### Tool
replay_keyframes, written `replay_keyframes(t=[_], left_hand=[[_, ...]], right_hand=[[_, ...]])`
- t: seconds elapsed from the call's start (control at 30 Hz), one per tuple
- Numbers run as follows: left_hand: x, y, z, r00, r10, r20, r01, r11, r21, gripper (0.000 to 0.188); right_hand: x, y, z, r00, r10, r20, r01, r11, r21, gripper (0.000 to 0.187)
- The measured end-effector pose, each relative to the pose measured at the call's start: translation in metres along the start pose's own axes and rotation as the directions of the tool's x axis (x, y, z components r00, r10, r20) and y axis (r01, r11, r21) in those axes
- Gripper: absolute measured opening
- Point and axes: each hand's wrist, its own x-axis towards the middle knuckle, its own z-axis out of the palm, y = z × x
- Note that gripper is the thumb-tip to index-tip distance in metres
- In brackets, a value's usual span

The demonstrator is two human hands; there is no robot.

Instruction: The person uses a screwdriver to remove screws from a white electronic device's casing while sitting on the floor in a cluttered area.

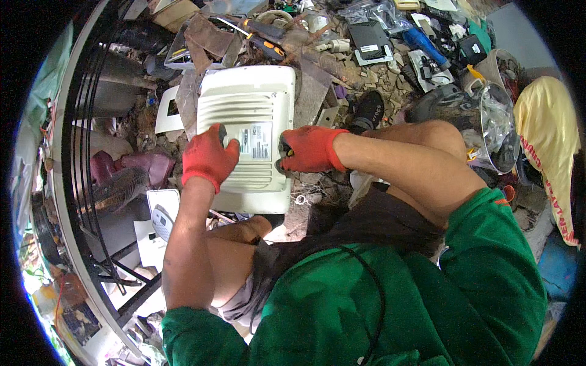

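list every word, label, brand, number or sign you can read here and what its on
I don't copy out wording, but print stands on:
Cream ribbed casing: its pale label, text too small to read.
Yellow bag: large red capitals, legible in part.
Black shoe: small light marking, unclear.
Flat black box: white sticker, too small to read.

Rubble [368, 75] covers the floor [298, 215]. A black frame [74, 201] stands at left, a grey panel [530, 35] at upper right. Bright light [35, 300] shows lower left.
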Motion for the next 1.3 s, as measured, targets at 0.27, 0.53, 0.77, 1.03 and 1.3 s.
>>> replay_keyframes(t=[0.27,0.53,0.77,1.03,1.3], left_hand=[[0.014,0.006,-0.009,0.993,0.1,0.06,-0.105,0.992,0.076,0.047],[0.004,0.003,-0.008,0.997,0.073,0.041,-0.074,0.997,0.03,0.044],[0.004,0.001,-0.01,0.989,0.11,0.097,-0.113,0.993,0.017,0.051],[-0.001,0.001,0.002,0.97,0.222,-0.101,-0.218,0.975,0.051,0.052],[0.011,0.027,0.035,0.712,0.564,-0.419,-0.655,0.749,-0.104,0.056]], right_hand=[[-0.007,0.02,-0.054,0.918,-0.281,-0.279,0.333,0.929,0.161,0.034],[-0.074,-0.031,-0.126,0.911,-0.094,-0.402,0.257,0.891,0.373,0.031],[-0.045,-0.006,-0.087,0.7,-0.359,-0.618,0.46,0.888,0.005,0.031],[-0.044,0.002,-0.078,0.677,-0.421,-0.604,0.472,0.878,-0.083,0.035],[-0.041,0.003,-0.071,0.679,-0.386,-0.625,0.447,0.892,-0.066,0.033]])
